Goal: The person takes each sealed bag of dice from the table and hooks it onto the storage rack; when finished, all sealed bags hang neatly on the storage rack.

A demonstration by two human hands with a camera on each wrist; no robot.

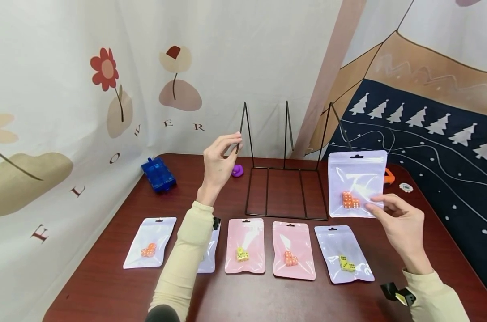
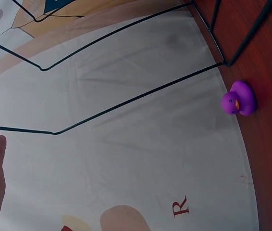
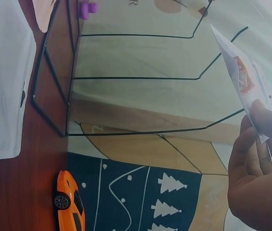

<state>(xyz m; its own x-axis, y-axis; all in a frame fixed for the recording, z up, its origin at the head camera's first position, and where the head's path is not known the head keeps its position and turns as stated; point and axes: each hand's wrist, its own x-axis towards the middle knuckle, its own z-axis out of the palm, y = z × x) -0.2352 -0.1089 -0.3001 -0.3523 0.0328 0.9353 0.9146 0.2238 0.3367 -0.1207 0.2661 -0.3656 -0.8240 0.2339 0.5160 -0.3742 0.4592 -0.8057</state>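
Wire rack (image 1: pixel 284 168) stands mid-frame; the left hand (image 1: pixel 220 163) pinches its left prong (image 1: pixel 242 120) near the tip, probably to steady it. At centre right, the right hand (image 1: pixel 402 226) grasps a lilac zip pouch (image 1: pixel 356 174) by its lower right edge, presumably keeping the hang hole (image 1: pixel 356 156) uncovered. Lower centre-left, a sleeve (image 1: pixel 189 250) hides much of another pouch (image 1: pixel 211 250); I can't make out its contents. Orange dice (image 1: pixel 347 200) show inside the held one.

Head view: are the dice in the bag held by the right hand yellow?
No, the dice showing through the bag that the right hand pinches are orange.
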